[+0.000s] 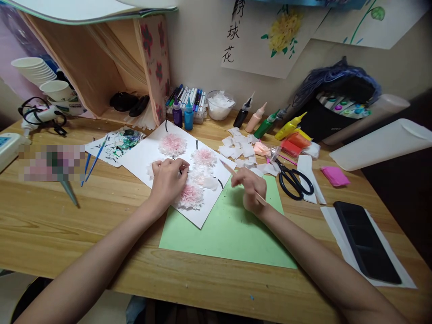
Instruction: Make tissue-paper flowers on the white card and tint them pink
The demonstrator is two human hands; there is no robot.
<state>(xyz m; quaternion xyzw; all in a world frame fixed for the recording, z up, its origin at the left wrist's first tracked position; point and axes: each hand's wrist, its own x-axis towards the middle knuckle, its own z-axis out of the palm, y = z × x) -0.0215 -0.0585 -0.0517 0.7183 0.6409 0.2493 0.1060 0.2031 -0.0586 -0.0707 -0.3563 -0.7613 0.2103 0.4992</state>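
Several pink-and-white tissue-paper flowers (172, 144) sit on a white sheet of paper (200, 215), which has short black strokes near its edges. Over the middle of that sheet, my left hand (168, 177) is closed, fingertips bent down among the flowers. Whatever it pinches is hidden. To its right, my right hand (251, 189) grips a thin, light wooden pencil (228, 167), its tip pointing toward the flowers. Under the white sheet's right part and my right hand lies a green sheet (222, 238).
White paper squares (239, 146) lie behind the sheets, near paint bottles (255, 118) and a bowl of white scraps (220, 104). Black-handled scissors (293, 180) rest at right, beyond them a black tray (366, 243). Brushes (96, 159) and a glue gun (65, 184) lie left.
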